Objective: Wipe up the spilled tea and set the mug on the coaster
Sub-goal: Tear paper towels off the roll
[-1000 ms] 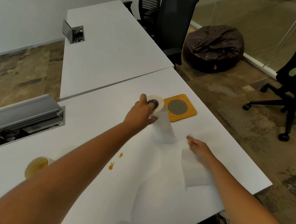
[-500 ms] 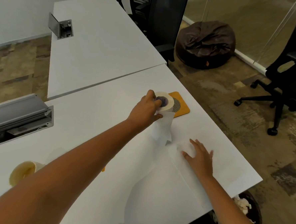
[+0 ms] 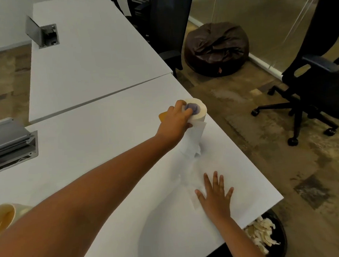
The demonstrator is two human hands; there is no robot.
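From the head camera: the left hand (image 3: pixel 176 121) is gripping the paper towel roll (image 3: pixel 196 111) by its top, lifting it to tear a sheet, while the right hand (image 3: pixel 215 195) is lying flat, fingers spread, pinning the loose sheet (image 3: pixel 187 167) to the table (image 3: pixel 105 132). The mug (image 3: pixel 3 218) is sitting near-left; the orange coaster (image 3: pixel 162 115) is peeking behind the left hand.
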